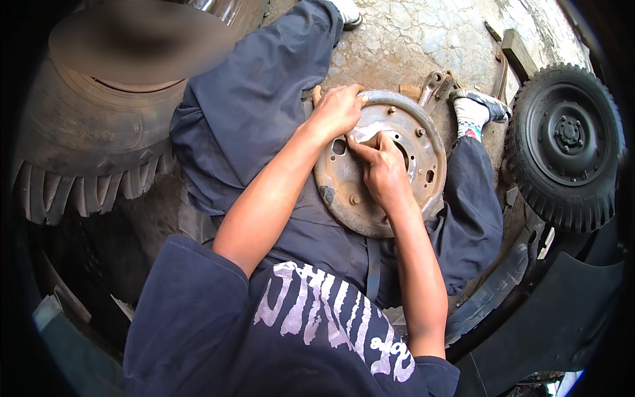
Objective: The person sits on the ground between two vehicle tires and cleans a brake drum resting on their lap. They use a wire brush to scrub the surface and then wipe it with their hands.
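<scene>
A round, rusty metal backing plate [342, 203] of a drum brake lies across my lap between my legs. It has a raised rim, a large centre hole, smaller holes and several bolts. My left hand [340, 109] grips its upper left rim, the fingers over the edge. Lower and to the right, my right hand [384, 166] rests over the plate beside the centre hole, index finger stretched towards an oblong hole on the left. Some of its fingers are bent, and whether they pinch something small cannot be seen.
A large worn tyre [99, 134] stands at the left, partly behind a blurred patch. At the right is a smaller tyre on a black wheel [565, 129]. Beyond the plate, a metal arm with an eye [430, 87] and a wooden block [518, 52] lie on the cracked ground.
</scene>
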### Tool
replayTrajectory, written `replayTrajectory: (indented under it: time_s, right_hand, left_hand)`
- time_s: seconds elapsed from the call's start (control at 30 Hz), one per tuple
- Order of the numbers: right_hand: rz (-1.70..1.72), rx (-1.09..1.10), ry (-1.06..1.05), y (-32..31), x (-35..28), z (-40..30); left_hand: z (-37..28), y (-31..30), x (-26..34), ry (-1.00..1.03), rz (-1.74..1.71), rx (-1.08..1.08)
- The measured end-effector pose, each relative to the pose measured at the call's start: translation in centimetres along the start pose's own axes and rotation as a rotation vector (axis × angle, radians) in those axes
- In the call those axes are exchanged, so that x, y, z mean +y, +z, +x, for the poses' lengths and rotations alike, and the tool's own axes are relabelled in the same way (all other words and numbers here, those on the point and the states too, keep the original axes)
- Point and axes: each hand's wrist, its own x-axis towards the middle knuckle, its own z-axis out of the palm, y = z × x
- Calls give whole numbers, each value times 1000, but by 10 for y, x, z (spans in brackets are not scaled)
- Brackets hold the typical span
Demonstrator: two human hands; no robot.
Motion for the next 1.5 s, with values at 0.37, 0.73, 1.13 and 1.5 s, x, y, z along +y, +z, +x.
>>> replayTrajectory:
  time_s: [0.37, 0.73, 1.13, 1.5]
  right_hand:
    - [1, -23, -8, 2, 5, 4]
    - [-54, 58, 62, 1, -2, -23]
    - [-38, 59, 79, 3, -2, -16]
    - [-88, 61, 175, -7, -18, -43]
  left_hand:
    - [-4, 1, 8, 49, 31, 24]
    - [1, 2, 5, 108, 29, 76]
    - [0, -4, 10, 47, -42, 46]
    - [4, -4, 8, 72, -114, 36]
